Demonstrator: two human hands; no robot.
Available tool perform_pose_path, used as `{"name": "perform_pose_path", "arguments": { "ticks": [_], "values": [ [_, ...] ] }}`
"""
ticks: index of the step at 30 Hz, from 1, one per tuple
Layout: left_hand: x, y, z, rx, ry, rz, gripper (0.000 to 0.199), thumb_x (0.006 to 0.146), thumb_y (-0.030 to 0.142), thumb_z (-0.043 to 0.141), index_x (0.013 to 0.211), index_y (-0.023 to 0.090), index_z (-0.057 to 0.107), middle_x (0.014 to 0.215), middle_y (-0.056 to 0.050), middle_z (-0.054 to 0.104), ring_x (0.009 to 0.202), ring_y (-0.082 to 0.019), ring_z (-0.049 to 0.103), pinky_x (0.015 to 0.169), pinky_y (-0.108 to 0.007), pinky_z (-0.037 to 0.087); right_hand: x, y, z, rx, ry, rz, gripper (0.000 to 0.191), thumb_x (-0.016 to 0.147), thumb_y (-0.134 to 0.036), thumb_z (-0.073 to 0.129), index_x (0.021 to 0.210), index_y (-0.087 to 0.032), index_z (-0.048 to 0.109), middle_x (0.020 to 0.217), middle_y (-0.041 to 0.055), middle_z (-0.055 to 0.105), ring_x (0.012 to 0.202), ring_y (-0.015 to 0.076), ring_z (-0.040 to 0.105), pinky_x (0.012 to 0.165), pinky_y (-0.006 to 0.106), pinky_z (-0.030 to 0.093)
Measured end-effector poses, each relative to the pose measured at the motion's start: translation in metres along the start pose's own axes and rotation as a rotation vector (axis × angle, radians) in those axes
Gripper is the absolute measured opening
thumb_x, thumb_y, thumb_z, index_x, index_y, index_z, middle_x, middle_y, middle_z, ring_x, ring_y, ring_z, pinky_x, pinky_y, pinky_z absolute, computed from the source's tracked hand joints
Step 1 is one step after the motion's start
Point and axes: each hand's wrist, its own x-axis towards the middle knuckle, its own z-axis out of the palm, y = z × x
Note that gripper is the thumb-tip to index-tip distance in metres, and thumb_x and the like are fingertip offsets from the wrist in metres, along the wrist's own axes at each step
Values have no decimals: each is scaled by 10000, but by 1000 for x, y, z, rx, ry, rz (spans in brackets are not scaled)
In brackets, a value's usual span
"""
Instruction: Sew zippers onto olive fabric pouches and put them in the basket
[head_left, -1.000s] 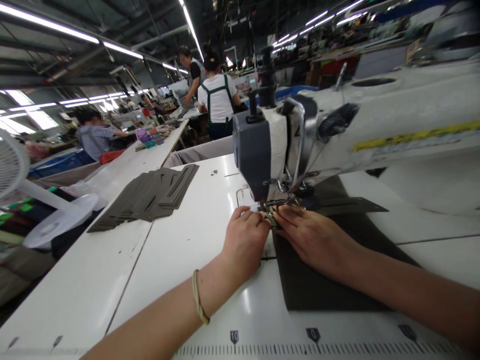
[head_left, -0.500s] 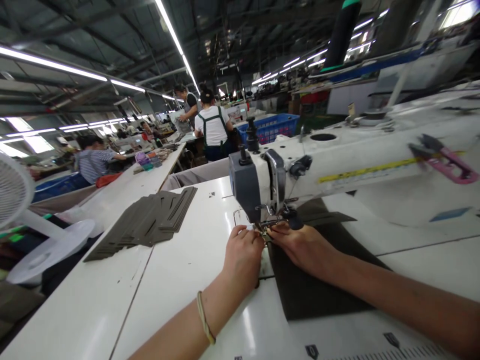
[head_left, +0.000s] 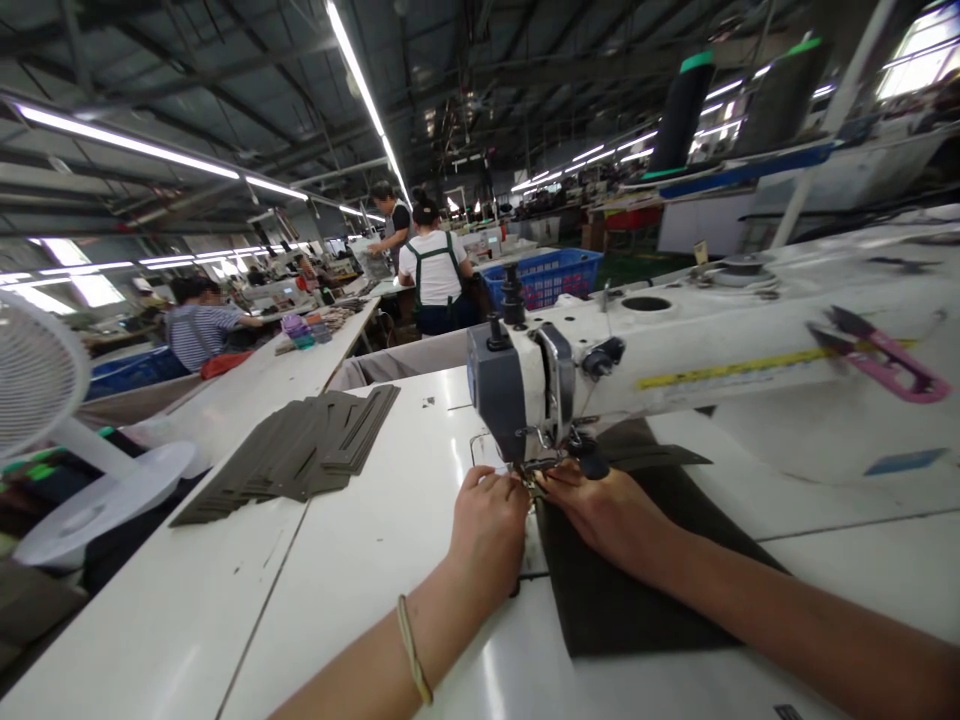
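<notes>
A sewing machine [head_left: 517, 385] with a grey and white head stands before me. Under its needle area lies a dark grey-brown fabric piece [head_left: 626, 610], spreading to the right and toward me. My right hand [head_left: 615, 515] rests over this piece, fingertips pinched at its edge beside the presser foot. Just left of the needle, my left hand [head_left: 489, 525] has its fingers curled and closed; whatever they grip is hidden. A narrow dark strip [head_left: 664, 456] lies across the fabric behind my right hand.
Stacked dark fabric pieces [head_left: 300, 445] lie on the white table [head_left: 360, 590] at left, near a white fan [head_left: 97, 455]. Pink-handled thread snips [head_left: 892, 360] sit on the machine arm. Behind are a blue crate [head_left: 551, 275] and people at work, one in a white shirt [head_left: 435, 265].
My view has tilted up slightly, so the scene sits a little lower. Both hands keep their places beside the needle, and the fabric shows no clear shift against the machine.
</notes>
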Motion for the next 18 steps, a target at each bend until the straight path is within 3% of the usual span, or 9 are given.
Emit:
{"name": "perform_pose_path", "arguments": {
  "ticks": [4, 8, 11, 14, 16, 18],
  "values": [
    [0, 0, 0, -41, 15, -15, 101, 820, 105, 552, 734, 146, 583, 781, -51, 661, 738, -178, 618, 797, -356, 447, 2, -3, 3, -40, 36, -27, 261, 829, -62, 407, 887, -179, 633, 846, 69, 670, 808, 165, 616, 749, 282, 479],
    [0, -2, -9, -113, -21, -88, 59, 822, 161, 586, 769, 162, 611, 850, -44, 669, 795, -192, 613, 783, -368, 447, -3, 4, -3, -152, 154, -118, 228, 874, -143, 413, 894, -150, 640, 854, 97, 666, 789, 206, 608, 746, 356, 479],
    [-5, -2, -26, -184, -45, -94, 50, 810, 144, 595, 832, 170, 632, 964, -44, 659, 878, -199, 598, 836, -380, 435, -26, 23, -14, -237, 253, -148, 247, 896, -249, 419, 911, -128, 634, 929, 125, 659, 882, 245, 601, 812, 412, 467],
    [-20, 8, -49, -273, -43, -69, 120, 844, 132, 535, 895, 181, 632, 985, -36, 656, 899, -178, 593, 850, -361, 432, -62, 32, -28, -271, 273, -14, 362, 902, -376, 387, 1028, -112, 601, 1011, 147, 647, 909, 260, 609, 802, 420, 488],
    [-32, 20, -62, -327, -33, -23, 146, 878, 161, 496, 934, 191, 627, 962, -26, 668, 880, -157, 603, 858, -343, 430, -84, 19, -38, -254, 223, 22, 356, 886, -379, 400, 1078, -141, 582, 938, 113, 669, 816, 234, 632, 716, 372, 520],
    [-43, 31, -69, -326, -33, 11, 156, 895, 188, 480, 962, 201, 620, 982, -26, 671, 915, -157, 606, 897, -346, 415, -100, -7, -46, -263, 218, -66, 351, 851, -380, 431, 1091, -171, 581, 903, 94, 682, 757, 232, 642, 639, 352, 530]
  ]
}}
